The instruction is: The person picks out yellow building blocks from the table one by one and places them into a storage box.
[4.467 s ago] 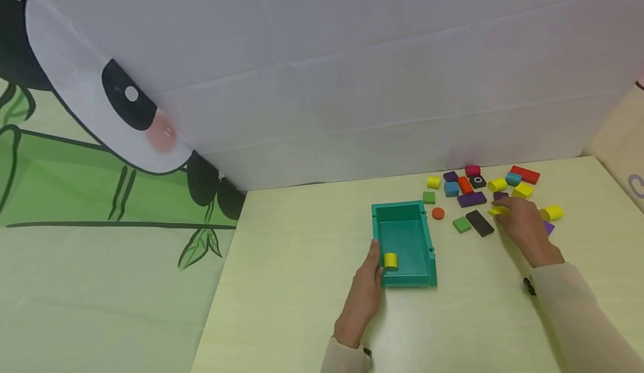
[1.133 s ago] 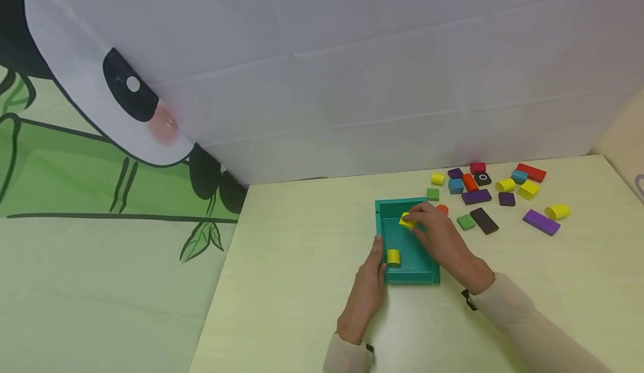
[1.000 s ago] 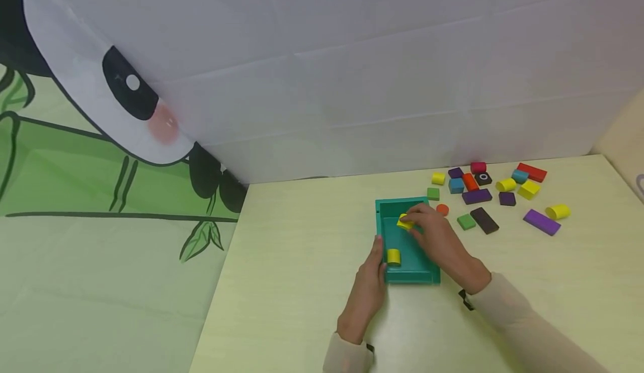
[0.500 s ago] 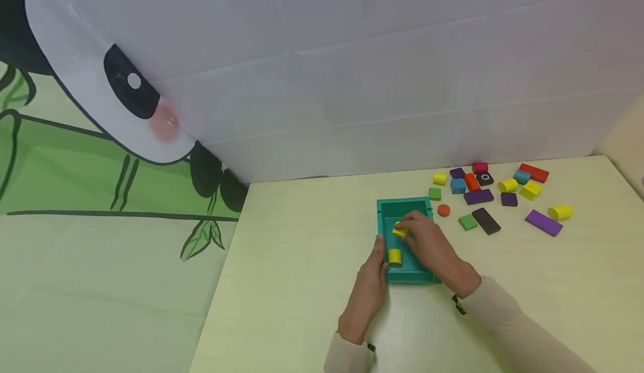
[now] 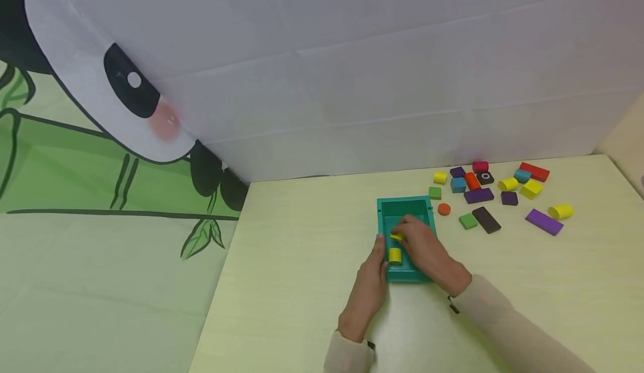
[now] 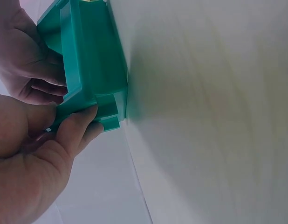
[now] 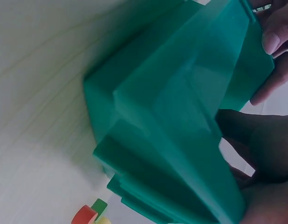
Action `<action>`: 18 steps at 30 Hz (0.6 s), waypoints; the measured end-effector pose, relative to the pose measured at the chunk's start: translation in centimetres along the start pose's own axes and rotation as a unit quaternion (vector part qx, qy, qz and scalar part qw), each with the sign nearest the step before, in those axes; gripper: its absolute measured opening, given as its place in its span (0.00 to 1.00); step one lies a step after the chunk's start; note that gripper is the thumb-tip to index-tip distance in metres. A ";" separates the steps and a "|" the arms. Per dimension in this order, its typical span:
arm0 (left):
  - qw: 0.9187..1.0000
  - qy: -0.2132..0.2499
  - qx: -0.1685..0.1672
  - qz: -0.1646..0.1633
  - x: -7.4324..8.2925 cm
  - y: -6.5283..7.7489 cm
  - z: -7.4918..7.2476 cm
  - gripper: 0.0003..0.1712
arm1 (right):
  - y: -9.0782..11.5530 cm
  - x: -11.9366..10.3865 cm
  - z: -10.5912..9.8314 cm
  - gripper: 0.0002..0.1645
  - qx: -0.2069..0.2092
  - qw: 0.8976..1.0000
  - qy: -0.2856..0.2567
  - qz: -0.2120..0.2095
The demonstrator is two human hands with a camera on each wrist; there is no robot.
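A green open-topped plastic box [image 5: 404, 199] rests on the table. My left hand [image 5: 367, 292] grips its left wall, thumb and fingers on either side of the wall in the left wrist view. Inside the box, my right hand [image 5: 425, 250] pinches a small yellow block [image 5: 396, 237] low near the left side. Just in front of it lies a yellow cylinder [image 5: 394, 256] in the box. The right wrist view shows the box's near wall [image 7: 148, 112], which hides the held block.
Right of the box lie several loose blocks, among them an orange disc [image 5: 444, 209], a green square [image 5: 468, 221], a black plank [image 5: 486, 220], a purple plank [image 5: 544, 222] and a yellow cylinder [image 5: 560, 211]. A white cloth wall [image 5: 352, 110] stands behind the table.
My right hand picked up the yellow block among the loose blocks, carried it left into the box, then moved it nearer and lower toward the cylinder. My left hand keeps its grip.
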State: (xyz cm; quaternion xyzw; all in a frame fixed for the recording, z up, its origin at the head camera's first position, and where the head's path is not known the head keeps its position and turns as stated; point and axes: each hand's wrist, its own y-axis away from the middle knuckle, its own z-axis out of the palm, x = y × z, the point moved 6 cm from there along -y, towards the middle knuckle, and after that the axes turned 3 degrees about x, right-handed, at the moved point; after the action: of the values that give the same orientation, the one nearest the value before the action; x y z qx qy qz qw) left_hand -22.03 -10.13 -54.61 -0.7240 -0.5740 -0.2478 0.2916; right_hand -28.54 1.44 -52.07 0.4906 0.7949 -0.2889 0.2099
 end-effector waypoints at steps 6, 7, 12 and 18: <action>1.000 0.014 -0.001 -0.007 0.0 0.1 0.0 0.34 | 0.2 -0.2 0.7 0.12 -0.001 1.000 0.004 -0.001; 1.000 0.017 -0.002 -0.010 -0.1 0.1 0.1 0.34 | 0.2 -0.2 0.9 0.12 -0.002 1.000 0.006 0.003; 1.000 0.015 -0.001 -0.010 -0.2 0.1 0.2 0.33 | 0.2 0.0 1.5 0.09 -0.015 0.999 0.014 0.025; 1.000 0.011 0.001 -0.004 -0.2 0.1 0.0 0.33 | 0.1 0.0 2.0 0.10 -0.036 0.998 0.030 0.037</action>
State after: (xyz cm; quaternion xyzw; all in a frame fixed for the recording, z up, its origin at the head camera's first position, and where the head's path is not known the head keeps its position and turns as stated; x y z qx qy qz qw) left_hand -21.97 -10.22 -54.75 -0.7185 -0.5743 -0.2563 0.2972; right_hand -28.39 0.16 -53.58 0.5201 0.7920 -0.2373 0.2144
